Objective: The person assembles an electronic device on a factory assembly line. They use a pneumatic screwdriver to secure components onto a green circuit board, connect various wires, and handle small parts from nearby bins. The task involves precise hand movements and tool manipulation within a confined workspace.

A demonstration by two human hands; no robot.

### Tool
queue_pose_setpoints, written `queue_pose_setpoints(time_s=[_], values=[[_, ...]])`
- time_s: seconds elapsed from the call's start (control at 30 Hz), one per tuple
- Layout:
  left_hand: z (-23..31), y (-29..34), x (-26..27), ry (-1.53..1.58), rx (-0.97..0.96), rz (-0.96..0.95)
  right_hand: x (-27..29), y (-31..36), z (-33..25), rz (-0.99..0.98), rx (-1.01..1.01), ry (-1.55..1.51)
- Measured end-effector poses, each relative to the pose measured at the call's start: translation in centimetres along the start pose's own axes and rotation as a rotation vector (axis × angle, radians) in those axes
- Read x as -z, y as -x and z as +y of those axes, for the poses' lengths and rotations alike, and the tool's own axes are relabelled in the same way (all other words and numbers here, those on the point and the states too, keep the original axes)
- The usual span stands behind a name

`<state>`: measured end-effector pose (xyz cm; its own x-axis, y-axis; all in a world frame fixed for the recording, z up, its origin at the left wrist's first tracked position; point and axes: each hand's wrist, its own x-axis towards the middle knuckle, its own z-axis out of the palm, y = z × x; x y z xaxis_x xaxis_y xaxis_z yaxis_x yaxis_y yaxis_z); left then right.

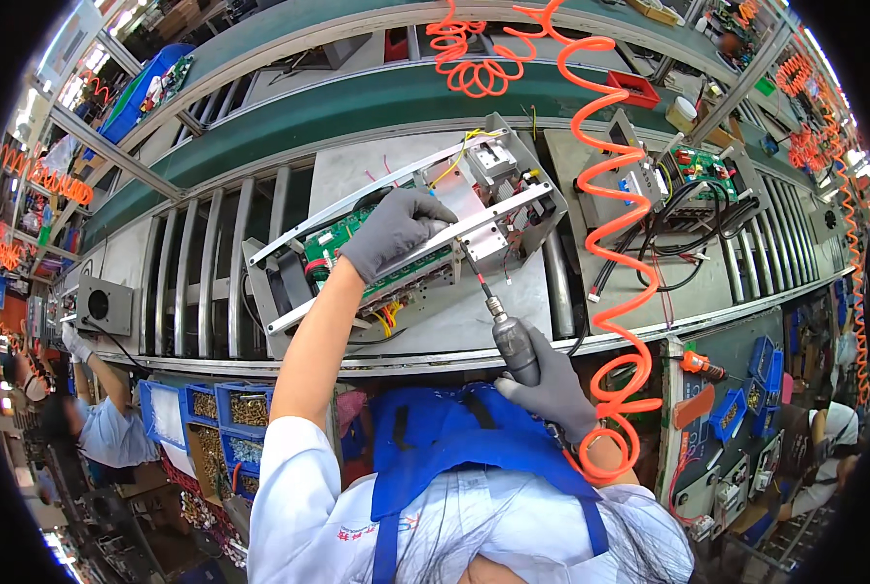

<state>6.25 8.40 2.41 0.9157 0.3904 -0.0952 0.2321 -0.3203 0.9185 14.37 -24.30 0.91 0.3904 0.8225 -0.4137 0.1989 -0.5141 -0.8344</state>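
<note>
An open metal chassis point(506, 265) with circuit boards and wires inside lies at a slant on the work line in front of me. A long metal bar point(513, 203) runs along its near side. My left hand point(403, 230), in a grey glove, is closed over this bar, fingertips near its middle. My right hand point(558, 386), also gloved, grips a dark pneumatic screwdriver point(516, 348). The long bit of the screwdriver points up and left, its tip at the bar just right of my left fingers. Whether a screw sits under the tip is too small to tell.
An orange coiled air hose point(605, 180) hangs down to my right hand. A second opened unit point(707, 180) with black cables stands to the right. Blue bins point(245, 407) of screws are at lower left. Metal rollers point(196, 282) lie left of the chassis. Other people work at both sides.
</note>
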Motion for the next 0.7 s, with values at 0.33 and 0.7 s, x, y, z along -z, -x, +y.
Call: queue_pose_setpoints(time_s=[0.33,0.7], values=[[-0.7,0.2,0.2,-0.029,-0.206,0.007,-1.9,0.5,-0.1,-0.145,-0.018,-0.81],[-1.2,0.3,0.2,0.019,-0.062,0.071,-2.6,-0.5,1.0,-0.096,-0.035,-0.543]])
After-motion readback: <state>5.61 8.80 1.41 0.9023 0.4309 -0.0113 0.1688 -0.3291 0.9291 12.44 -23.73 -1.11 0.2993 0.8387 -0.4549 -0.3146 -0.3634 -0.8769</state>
